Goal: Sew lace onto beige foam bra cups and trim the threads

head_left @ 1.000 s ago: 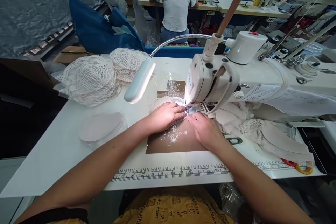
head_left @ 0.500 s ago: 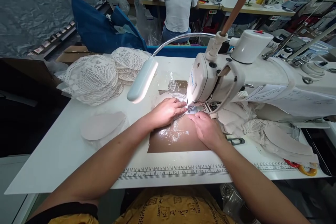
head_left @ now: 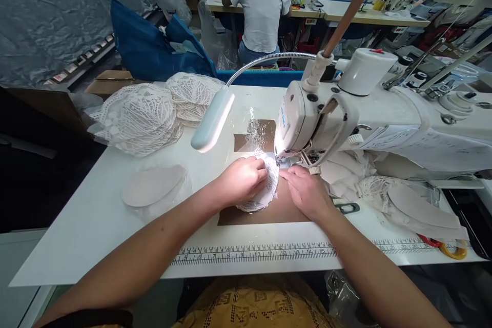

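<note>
A white lace cup piece (head_left: 269, 184) lies beside the needle area of the white sewing machine (head_left: 298, 118), over the brown taped sheet (head_left: 286, 207). My left hand (head_left: 246, 179) is closed on the lace piece, its fingers curled and pinching it from the left. My right hand (head_left: 305, 189) rests on the brown sheet just right of the needle area, thumb and fingers close together; whether something thin is between them is too small to tell. The lamp (head_left: 212, 120) shines on this spot.
Stacked lace pieces (head_left: 138, 118) lie at the back left, smooth oval pads (head_left: 151, 187) nearer. Fabric pieces (head_left: 418, 205) and orange-handled scissors (head_left: 453, 252) are at the right. A printed ruler (head_left: 269, 253) runs along the front edge. A person (head_left: 261, 5) sits beyond the table.
The lace piece has turned and come nearer, now showing left of the needle. My left hand has gone from flat fingers to a curled grip. My right hand has barely moved.
</note>
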A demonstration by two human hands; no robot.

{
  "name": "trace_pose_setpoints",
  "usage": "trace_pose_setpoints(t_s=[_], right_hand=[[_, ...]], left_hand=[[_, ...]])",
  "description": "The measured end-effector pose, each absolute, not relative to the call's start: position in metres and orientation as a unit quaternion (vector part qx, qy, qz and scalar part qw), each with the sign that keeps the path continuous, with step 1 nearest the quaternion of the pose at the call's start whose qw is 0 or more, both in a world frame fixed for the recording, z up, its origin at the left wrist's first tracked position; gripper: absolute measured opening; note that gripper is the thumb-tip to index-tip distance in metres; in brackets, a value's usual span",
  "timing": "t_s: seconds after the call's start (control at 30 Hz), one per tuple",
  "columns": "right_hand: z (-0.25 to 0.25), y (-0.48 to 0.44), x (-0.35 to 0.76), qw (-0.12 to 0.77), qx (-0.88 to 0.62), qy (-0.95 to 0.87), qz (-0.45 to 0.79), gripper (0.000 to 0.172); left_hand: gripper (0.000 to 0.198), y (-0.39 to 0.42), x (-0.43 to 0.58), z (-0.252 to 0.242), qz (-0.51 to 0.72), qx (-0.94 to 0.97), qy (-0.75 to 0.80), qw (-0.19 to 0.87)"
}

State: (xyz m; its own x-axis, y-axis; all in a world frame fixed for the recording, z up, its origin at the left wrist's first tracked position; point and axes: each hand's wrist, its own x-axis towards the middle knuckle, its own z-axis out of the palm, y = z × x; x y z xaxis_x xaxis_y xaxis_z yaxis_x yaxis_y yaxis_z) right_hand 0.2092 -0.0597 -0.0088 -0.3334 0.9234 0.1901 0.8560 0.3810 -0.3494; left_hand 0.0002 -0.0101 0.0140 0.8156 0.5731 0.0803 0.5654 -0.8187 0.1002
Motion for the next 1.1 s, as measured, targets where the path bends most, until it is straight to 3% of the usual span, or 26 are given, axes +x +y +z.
trace_pose_setpoints(t_s=[0.2,0.5,1.1], right_hand=[[-0.009,-0.060,0.209,0.178,-0.551,-0.811,0.088,0.040],[-0.011,-0.060,0.205,0.095,-0.547,-0.831,0.025,0.043],[-0.015,-0.058,0.202,0.106,-0.556,-0.824,0.010,0.042]], left_hand=[[0.030,-0.005,-0.001,0.005,0.103,0.958,0.263,0.058],[0.036,-0.005,0.000,-0.005,0.114,0.965,0.234,0.020],[0.033,0.002,0.003,-0.008,0.122,0.963,0.236,0.043]])
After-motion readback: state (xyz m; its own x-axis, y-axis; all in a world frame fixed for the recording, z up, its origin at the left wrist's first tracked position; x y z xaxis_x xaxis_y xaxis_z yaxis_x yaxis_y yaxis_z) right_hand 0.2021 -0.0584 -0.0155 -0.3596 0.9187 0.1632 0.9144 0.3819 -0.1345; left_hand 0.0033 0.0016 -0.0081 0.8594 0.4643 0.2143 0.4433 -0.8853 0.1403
